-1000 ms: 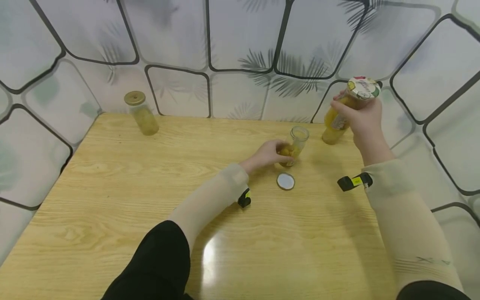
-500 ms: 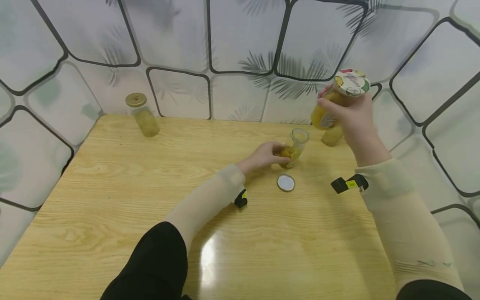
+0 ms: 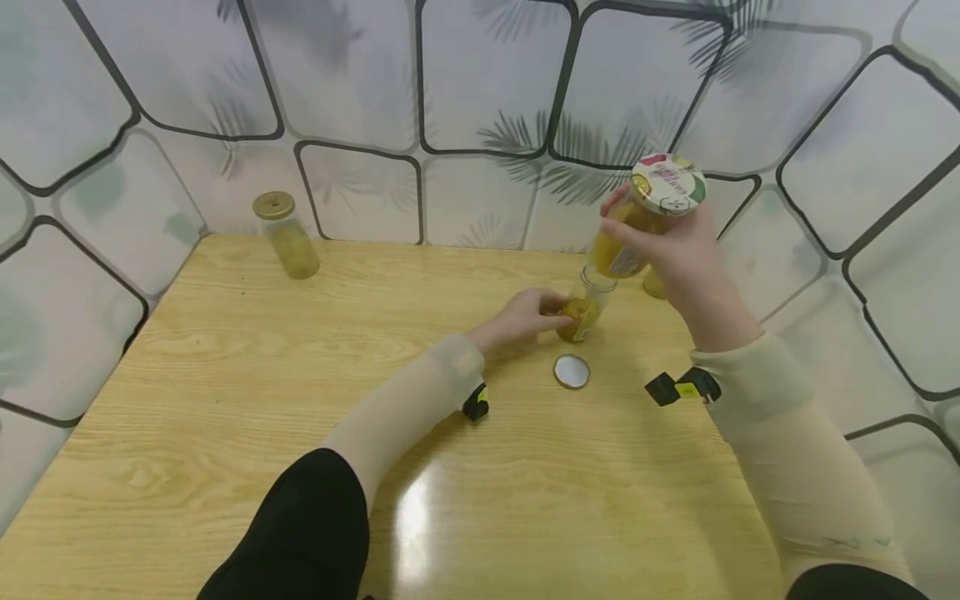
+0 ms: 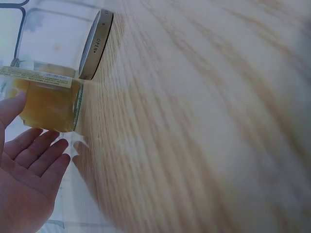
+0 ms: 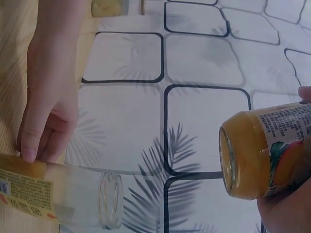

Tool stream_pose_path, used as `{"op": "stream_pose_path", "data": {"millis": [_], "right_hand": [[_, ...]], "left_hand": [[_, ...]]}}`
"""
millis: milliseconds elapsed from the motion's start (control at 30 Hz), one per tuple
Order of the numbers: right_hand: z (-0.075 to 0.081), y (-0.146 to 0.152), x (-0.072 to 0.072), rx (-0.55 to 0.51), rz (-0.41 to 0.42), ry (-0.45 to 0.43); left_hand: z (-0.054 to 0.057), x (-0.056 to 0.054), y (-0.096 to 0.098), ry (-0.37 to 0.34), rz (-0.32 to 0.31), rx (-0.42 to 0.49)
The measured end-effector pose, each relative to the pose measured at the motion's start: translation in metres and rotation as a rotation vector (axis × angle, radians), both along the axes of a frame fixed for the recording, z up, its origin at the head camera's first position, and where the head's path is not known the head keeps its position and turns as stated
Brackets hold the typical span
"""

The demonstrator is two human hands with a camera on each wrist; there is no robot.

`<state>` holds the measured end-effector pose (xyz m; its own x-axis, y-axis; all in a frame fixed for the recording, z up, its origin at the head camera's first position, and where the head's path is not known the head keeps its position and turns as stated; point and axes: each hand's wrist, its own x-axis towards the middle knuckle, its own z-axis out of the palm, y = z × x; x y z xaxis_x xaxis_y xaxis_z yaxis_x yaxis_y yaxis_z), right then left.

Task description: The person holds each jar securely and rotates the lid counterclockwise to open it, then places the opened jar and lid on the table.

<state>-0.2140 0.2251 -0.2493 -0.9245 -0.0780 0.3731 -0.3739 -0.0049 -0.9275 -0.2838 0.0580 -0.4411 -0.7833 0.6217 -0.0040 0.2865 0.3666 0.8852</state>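
Note:
My left hand (image 3: 521, 318) holds an open glass jar (image 3: 581, 315) between thumb and fingers, low on its side. Yellow fruit fills its lower part, and it stands on the table. In the left wrist view, the thumb lies across this jar (image 4: 51, 104). My right hand (image 3: 686, 262) grips a full jar of yellow fruit (image 3: 630, 237) with a printed fruit-pattern lid on top. The right wrist view shows its glass base (image 5: 228, 162) facing the open jar's mouth (image 5: 112, 200), with a gap between. A loose lid (image 3: 572, 372) lies white side up near the open jar.
A gold-lidded jar (image 3: 288, 242) with yellow contents stands at the table's back left. Partly hidden behind the right hand is another jar (image 3: 654, 284). The wooden table (image 3: 262, 367) backs onto a patterned wall (image 3: 352, 192).
My right hand has moved left with the full jar, from near the back right jar to above the open jar. The left hand stays at the open jar.

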Motion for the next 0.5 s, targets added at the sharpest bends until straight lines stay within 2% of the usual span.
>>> {"op": "stream_pose_path", "data": {"millis": [200, 500], "right_hand": [[-0.003, -0.012, 0.008, 0.077, 0.035, 0.018], [-0.016, -0.028, 0.020, 0.117, 0.112, 0.010]], "left_hand": [[0.000, 0.001, -0.005, 0.004, 0.005, -0.008], [-0.001, 0.001, -0.016, 0.029, 0.021, 0.006]]}}
